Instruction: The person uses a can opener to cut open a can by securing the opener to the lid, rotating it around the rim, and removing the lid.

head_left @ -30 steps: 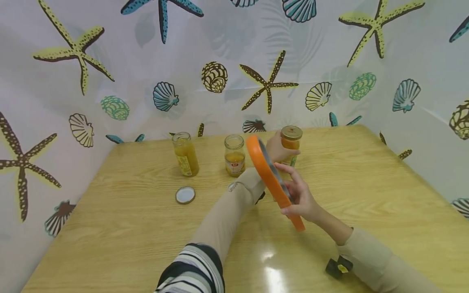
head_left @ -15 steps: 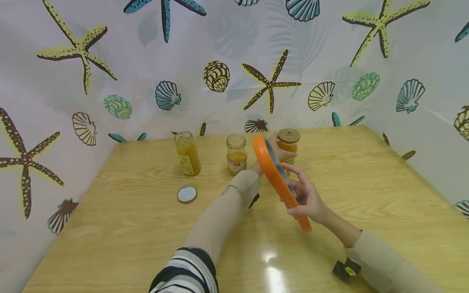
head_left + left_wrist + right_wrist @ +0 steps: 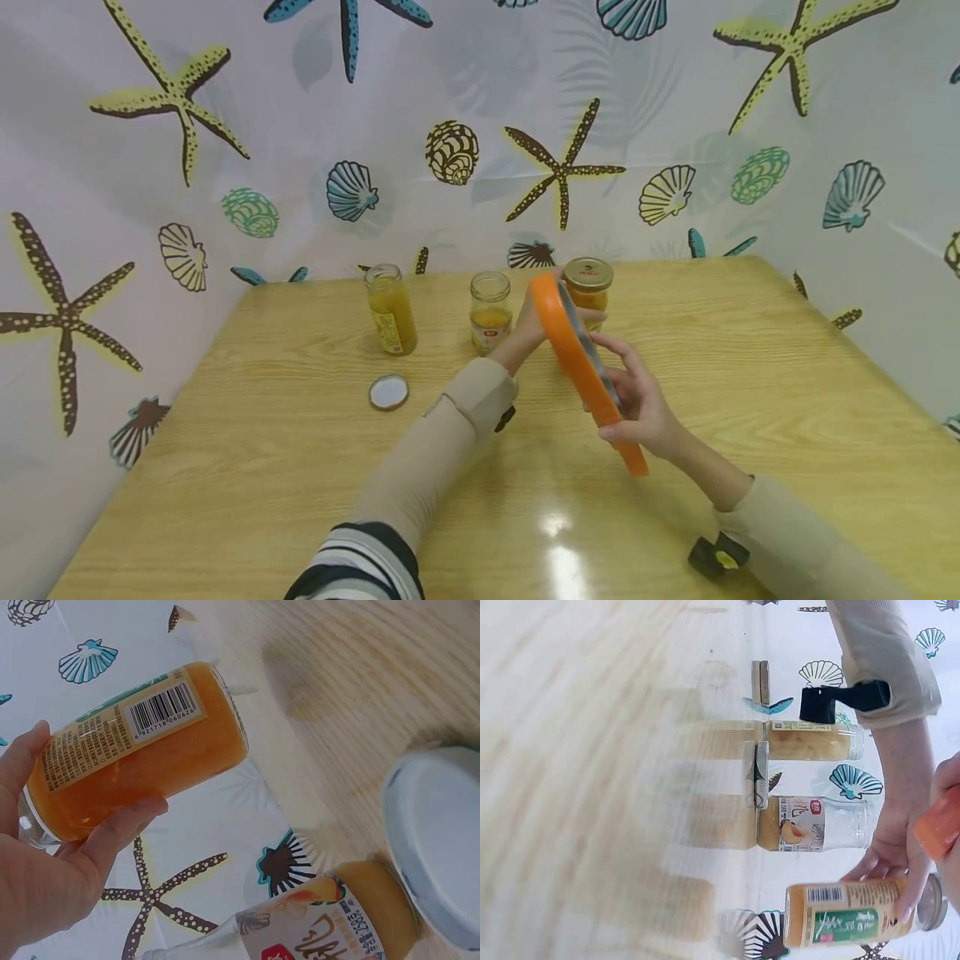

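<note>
In the head view my left hand point(image 3: 527, 325) grips a lidded glass jar point(image 3: 588, 282) of orange contents around its body. The left wrist view shows the thumb and fingers on both sides of this jar point(image 3: 142, 750), its base clear of the table. My right hand point(image 3: 637, 404) holds an orange jar opener point(image 3: 573, 358) with a grey inner side, tilted in front of the jar. The opener hides part of the jar and left hand. In the right wrist view only a piece of the opener point(image 3: 939, 825) shows, close to the jar's metal lid point(image 3: 931, 901).
Two lidless jars stand at the table's back: a tall one point(image 3: 392, 312) and a shorter, partly filled one point(image 3: 491, 321). A lid point(image 3: 388, 392) lies inner side up before the tall jar; another lid point(image 3: 756, 776) shows near the shorter jar. A patterned cloth point(image 3: 285, 167) hangs behind.
My left hand has brought the lidded jar a little leftward, while the jar opener has shifted slightly right, so the two appear closer. The head view has panned slightly left.
</note>
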{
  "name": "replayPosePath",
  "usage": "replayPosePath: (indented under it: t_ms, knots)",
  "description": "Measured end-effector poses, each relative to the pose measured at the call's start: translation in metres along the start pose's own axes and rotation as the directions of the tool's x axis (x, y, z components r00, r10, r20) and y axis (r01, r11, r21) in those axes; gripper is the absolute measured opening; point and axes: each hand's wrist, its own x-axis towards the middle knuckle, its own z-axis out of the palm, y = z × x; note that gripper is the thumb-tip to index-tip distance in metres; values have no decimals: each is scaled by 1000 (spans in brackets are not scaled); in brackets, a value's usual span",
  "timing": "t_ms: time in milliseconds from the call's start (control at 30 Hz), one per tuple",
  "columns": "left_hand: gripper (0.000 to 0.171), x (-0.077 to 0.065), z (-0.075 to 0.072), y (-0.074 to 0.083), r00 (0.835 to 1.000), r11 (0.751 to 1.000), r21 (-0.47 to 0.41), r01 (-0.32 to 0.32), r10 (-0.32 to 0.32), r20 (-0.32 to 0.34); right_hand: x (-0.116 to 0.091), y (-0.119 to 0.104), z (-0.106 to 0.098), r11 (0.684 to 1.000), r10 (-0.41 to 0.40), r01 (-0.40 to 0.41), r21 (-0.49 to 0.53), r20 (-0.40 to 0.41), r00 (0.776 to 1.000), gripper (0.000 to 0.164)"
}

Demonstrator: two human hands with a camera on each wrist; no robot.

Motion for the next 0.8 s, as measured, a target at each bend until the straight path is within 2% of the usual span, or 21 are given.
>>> replayPosePath:
  t_ms: [100, 200, 333, 467, 667, 800]
  knots:
    - [30, -7, -8, 0, 1000, 999, 33, -29, 29, 6, 0, -1, -1, 999, -37, 36, 27, 4, 999, 75]
    - [29, -19, -19, -1, 999, 998, 59, -28, 26, 36, -1, -2, -1, 996, -74, 73, 57, 13, 997, 75]
    - [45, -34, -27, -2, 997, 998, 60, 32, -36, 69, -1, -2, -1, 991, -105, 103, 90, 19, 994, 76]
    - [54, -45, -35, -3, 995, 995, 85, 53, -60, 82, -1, -3, 0, 988, -107, 105, 114, 17, 994, 78]
    - [65, -64, -52, -3, 988, 991, 128, 34, -53, 144, 1, -4, 0, 981, -134, 129, 143, 22, 991, 80]
    - [62, -77, -63, -2, 979, 993, 115, 24, -47, 198, 2, -3, -1, 978, -150, 144, 152, 30, 988, 80]
